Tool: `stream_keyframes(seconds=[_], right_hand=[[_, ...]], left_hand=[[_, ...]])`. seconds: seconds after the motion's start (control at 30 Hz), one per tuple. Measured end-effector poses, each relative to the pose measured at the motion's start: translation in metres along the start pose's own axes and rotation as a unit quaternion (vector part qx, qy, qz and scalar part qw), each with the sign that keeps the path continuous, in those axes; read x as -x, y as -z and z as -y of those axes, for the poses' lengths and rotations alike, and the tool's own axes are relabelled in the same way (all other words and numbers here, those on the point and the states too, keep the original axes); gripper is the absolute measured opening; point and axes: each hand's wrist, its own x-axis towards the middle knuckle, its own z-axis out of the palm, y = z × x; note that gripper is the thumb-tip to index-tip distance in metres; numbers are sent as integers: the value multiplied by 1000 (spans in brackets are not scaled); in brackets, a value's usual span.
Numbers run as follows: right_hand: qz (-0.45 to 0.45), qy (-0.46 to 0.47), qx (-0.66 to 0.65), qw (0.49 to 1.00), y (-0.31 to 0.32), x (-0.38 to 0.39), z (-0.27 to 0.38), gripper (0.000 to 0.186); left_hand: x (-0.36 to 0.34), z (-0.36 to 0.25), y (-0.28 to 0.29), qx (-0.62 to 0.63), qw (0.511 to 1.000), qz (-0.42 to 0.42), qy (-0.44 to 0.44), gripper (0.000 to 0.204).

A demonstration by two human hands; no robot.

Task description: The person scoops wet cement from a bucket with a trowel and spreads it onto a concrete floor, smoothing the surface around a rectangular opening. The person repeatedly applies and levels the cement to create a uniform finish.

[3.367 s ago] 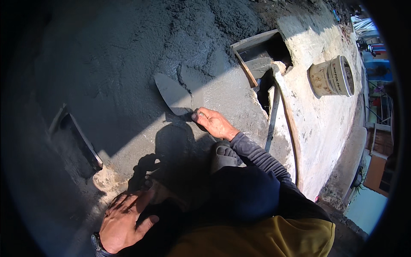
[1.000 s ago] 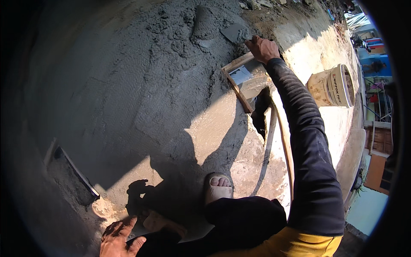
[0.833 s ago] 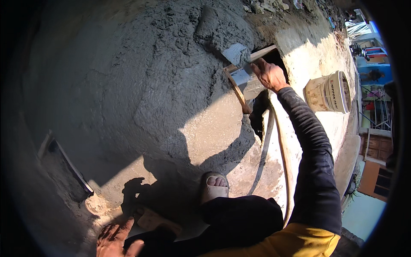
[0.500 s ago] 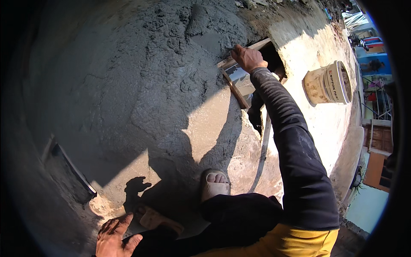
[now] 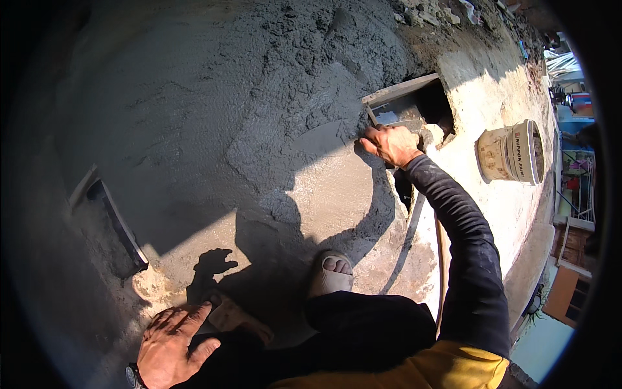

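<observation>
My right hand (image 5: 392, 144) is closed on the handle of a trowel, whose grey blade (image 5: 321, 137) lies flat on the wet concrete (image 5: 188, 117) just left of a wood-edged opening (image 5: 414, 107). The concrete is rough and lumpy toward the top and smoother where the blade is. My left hand (image 5: 172, 343) hangs low at the bottom left, fingers apart, holding nothing. My sandalled foot (image 5: 330, 272) rests on the grey surface below the trowel.
A dirty white plastic bucket (image 5: 510, 152) stands on the pale slab at the right. A second framed opening (image 5: 116, 220) is at the left, and a narrow broken gap (image 5: 403, 191) runs below the near opening. Rubble (image 5: 434, 14) lies at the top; clutter and a wooden door line the far right.
My right hand with the trowel has come down and toward me from the upper edge of the opening to its lower left. The view has shifted; my left hand remains low with fingers spread.
</observation>
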Motion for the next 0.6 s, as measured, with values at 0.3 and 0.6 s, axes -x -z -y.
stream_keyframes(seconds=[0.3,0.6], right_hand=[[-133,-230,-62,962,68,-105,-42,56],[16,76,-150,986,51,-4,131,47]], left_hand=[[23,2,-17,-54,998,16,-19,67],[44,11,-23,13,994,-90,-64,55]])
